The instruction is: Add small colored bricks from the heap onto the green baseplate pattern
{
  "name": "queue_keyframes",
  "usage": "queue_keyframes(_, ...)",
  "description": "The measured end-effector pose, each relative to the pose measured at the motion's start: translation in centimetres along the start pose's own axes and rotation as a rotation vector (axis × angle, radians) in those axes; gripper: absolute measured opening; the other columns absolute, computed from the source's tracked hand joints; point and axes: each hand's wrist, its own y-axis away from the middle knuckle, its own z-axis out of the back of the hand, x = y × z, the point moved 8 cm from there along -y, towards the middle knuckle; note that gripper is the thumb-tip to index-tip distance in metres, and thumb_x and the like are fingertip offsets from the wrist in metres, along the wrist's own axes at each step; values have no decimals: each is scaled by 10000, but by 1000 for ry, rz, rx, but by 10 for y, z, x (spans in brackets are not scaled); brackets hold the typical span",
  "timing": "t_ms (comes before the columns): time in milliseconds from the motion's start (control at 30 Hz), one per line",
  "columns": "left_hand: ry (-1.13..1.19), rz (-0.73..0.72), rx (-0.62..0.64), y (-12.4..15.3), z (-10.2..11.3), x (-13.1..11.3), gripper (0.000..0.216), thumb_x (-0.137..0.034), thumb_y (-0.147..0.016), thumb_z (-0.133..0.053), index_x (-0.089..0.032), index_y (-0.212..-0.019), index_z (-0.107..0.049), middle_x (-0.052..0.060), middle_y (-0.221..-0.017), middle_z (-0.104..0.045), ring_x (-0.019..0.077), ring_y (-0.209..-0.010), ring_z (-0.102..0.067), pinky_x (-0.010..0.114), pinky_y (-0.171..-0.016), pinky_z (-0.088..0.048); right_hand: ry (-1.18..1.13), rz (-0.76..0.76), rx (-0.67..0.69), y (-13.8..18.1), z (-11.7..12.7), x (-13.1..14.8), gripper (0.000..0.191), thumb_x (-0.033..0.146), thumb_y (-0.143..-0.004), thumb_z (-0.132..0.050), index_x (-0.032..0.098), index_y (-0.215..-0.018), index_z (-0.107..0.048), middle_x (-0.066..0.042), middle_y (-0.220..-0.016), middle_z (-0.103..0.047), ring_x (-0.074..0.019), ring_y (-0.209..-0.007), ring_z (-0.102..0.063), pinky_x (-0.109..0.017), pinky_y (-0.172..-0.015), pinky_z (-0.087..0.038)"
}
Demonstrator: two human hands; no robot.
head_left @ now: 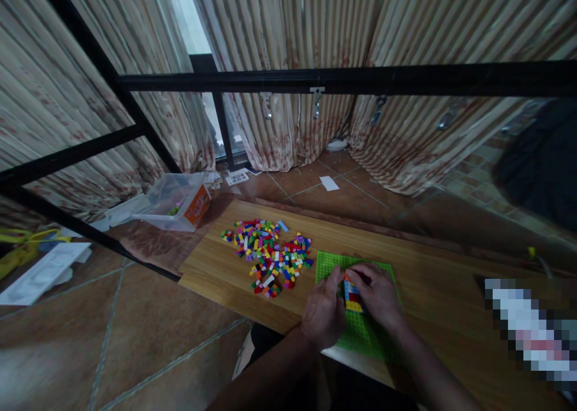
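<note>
A green baseplate [325, 262] lies on the wooden table [433, 267] near its front edge. On it stands a small build of coloured bricks [351, 294], red, blue, white and yellow. My left hand [322, 312] rests against the left side of the build, fingers curled. My right hand [378, 294] covers its right side and top, with the fingertips pressing on the bricks. Just left of the plate is a loose pile of small coloured bricks [269, 255].
A clear plastic box [178, 200] with an orange label lies on the tiled floor past the table's left end. Black metal frame bars [342, 79] cross in front of striped curtains. Papers lie on the floor. A dark bag [541, 158] sits at right.
</note>
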Motion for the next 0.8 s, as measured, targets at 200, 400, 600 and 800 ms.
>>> queue_keyframes(200,-35,-42,-15,-1,0,-2,711,-69,-823,-426,-144,-1496,-209,132,-1293,-589,238,-1120,-575,401,-1013,-472,16,18,-31,0,-1,0,405,564,-846,-483,232,-828,-714,-71,-898,-713,-249,-866,-630,-398,-857,-462)
queue_keyframes(400,-93,-92,18,16,6,-14,775,-80,-781,-480,-92,-1499,-190,170,-1291,-579,274,-1201,-527,417,-1045,-459,25,3,-71,5,3,0,452,598,-841,-469,218,-868,-712,-82,-907,-719,-251,-862,-645,-394,-835,-481)
queue_keyframes(600,-170,-102,45,66,34,-16,633,-113,-799,-498,-165,-1417,-371,122,-1321,-563,254,-1208,-518,450,-1097,-405,50,-7,-62,7,6,5,453,596,-834,-477,215,-862,-722,-84,-909,-726,-248,-855,-650,-389,-841,-478)
queue_keyframes(800,-227,-97,-26,101,81,5,479,-112,-847,-486,-188,-1320,-487,94,-1355,-552,230,-1261,-487,437,-1104,-402,84,-70,-76,3,12,-7,455,617,-807,-486,236,-833,-733,-67,-862,-741,-240,-795,-665,-364,-758,-493)
